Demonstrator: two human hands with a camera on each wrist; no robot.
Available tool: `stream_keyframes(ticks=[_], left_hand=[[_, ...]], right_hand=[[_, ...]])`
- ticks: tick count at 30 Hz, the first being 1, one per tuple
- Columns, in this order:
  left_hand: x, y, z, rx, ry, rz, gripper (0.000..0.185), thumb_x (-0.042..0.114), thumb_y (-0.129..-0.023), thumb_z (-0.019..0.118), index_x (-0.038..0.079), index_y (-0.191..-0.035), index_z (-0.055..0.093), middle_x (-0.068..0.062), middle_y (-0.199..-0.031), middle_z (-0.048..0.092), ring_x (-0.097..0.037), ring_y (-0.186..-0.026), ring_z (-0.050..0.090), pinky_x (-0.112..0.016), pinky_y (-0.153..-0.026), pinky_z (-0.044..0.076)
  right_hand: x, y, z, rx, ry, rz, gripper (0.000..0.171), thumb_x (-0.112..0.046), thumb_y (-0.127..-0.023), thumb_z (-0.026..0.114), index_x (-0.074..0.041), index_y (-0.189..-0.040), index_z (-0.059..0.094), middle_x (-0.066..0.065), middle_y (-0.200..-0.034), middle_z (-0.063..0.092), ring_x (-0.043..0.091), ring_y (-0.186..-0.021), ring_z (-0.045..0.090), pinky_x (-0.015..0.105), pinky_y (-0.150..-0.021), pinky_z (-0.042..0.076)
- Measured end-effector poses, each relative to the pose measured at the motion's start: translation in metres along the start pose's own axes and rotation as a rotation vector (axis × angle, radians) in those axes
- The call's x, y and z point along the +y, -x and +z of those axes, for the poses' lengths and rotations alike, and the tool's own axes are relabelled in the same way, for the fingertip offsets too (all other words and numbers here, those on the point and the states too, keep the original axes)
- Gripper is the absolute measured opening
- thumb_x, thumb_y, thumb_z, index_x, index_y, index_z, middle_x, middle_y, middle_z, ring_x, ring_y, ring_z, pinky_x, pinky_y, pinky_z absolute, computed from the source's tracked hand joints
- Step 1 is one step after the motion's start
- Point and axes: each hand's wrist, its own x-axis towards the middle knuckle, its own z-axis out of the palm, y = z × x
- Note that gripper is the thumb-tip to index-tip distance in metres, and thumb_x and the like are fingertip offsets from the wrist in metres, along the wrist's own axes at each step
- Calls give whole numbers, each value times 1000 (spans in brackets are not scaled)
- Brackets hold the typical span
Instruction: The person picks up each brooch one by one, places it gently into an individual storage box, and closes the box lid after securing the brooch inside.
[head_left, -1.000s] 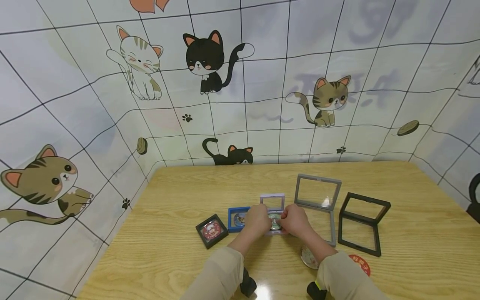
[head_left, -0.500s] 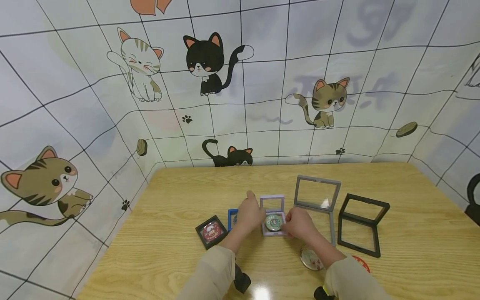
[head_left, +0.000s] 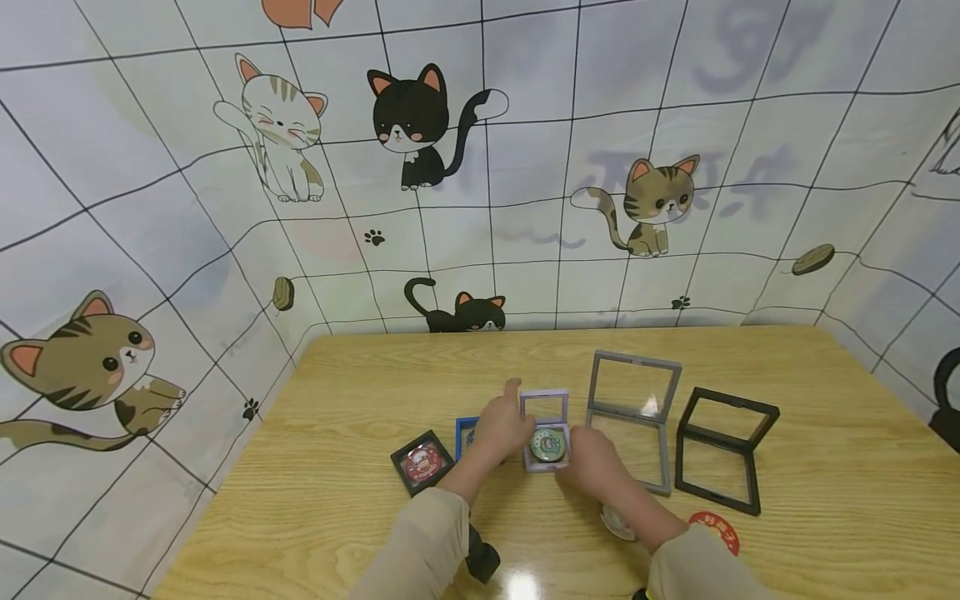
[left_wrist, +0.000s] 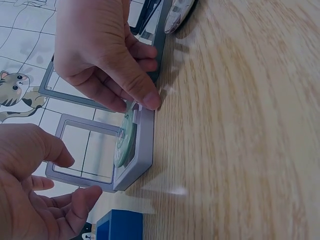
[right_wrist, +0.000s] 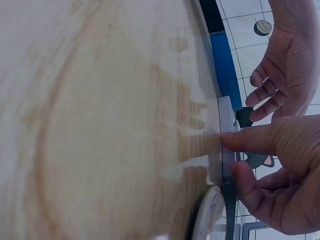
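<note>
A small lilac display frame [head_left: 546, 468] lies on the table with its clear-windowed lid raised at the back. Inside its base sits a round green badge [head_left: 548, 446], tilted within the rim in the left wrist view. My right hand [head_left: 596, 462] pinches the base at its front right corner, thumb on the front side in the right wrist view. Beside the raised lid, on the left, is my left hand [head_left: 501, 429]. Its thumb and fingers are spread apart with nothing between them in the left wrist view.
Left of the lilac frame are a blue frame [head_left: 464, 424], partly hidden by my hand, and a closed black frame [head_left: 423, 462] with a red badge. To the right stand an open grey frame [head_left: 664, 458] and an open black frame [head_left: 720, 497]. A round badge [head_left: 617, 525] and a red disc [head_left: 716, 533] lie nearer.
Both hands were at the green badge, hiding much of it. My left hand has drawn back to the left, and my right hand has shifted to the frame's front right corner.
</note>
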Motion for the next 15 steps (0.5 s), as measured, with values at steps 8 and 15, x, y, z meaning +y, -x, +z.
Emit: stream_keyframes(ticks=[8, 15], left_hand=[[-2, -2, 0, -43, 8, 24, 55, 9, -79, 57, 4, -130, 40, -4, -71, 54, -13, -50, 43, -25, -43, 33], [-3, -1, -3, -39, 24, 68, 41, 10, -81, 56, 0, -120, 47, -1, -65, 50, -11, -50, 42, -23, -43, 33]], right_hand=[[0, -1, 1, 21, 86, -40, 27, -4, -58, 79, 4, -69, 56, 4, -60, 52, 15, -52, 43, 29, -48, 39], [0, -3, 1, 19, 78, -34, 26, -4, -57, 79, 3, -68, 56, 4, -59, 51, 15, -53, 43, 29, -48, 39]])
